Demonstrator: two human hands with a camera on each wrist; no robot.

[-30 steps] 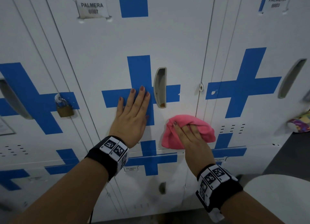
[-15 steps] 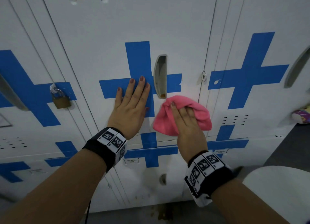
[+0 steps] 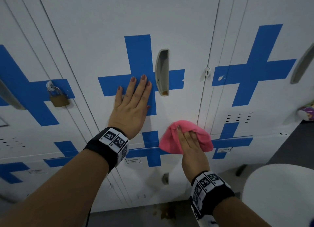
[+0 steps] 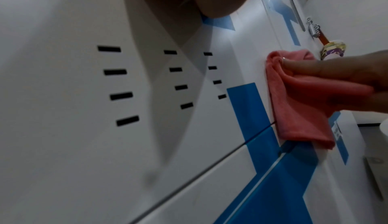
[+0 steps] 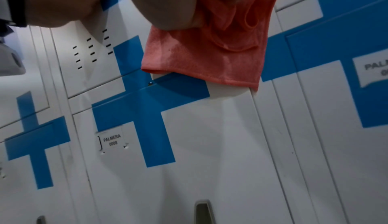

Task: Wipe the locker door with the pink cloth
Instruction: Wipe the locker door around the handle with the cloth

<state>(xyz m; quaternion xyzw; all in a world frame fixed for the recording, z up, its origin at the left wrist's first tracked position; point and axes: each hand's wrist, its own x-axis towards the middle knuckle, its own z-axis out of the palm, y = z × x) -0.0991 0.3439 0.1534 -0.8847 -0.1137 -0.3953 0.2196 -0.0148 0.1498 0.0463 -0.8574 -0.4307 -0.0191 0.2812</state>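
Where the white locker door (image 3: 178, 19) met the one below it, low and right of centre in the head view, the pink cloth (image 3: 202, 135) lay bunched against the metal, its lower hem hanging over the seam between the two doors. The right hand (image 3: 191, 146) clutched it, fingers curled into the folds and thumb pinching a ridge of fabric at the top. In the right wrist view the cloth (image 5: 201, 58) drooped from the palm in a loose flap across the upper middle of the frame, covering part of a blue cross.

The left hand (image 3: 131, 106) lay flat on the same door near the centre of the head view, fingers straight and close together, their tips on the horizontal bar of the blue cross (image 3: 137, 56). Just right of those fingertips sat the recessed grey handle (image 3: 163, 72).

To the right of the cloth a small hasp (image 3: 207, 72) stood out at the door's edge. At mid-left a brass padlock (image 3: 58, 97) hung on the neighbouring locker. Rows of vent slots (image 4: 121, 84) filled the left of the left wrist view. A label reading PALMERA (image 5: 112, 140) sat on the lower door.
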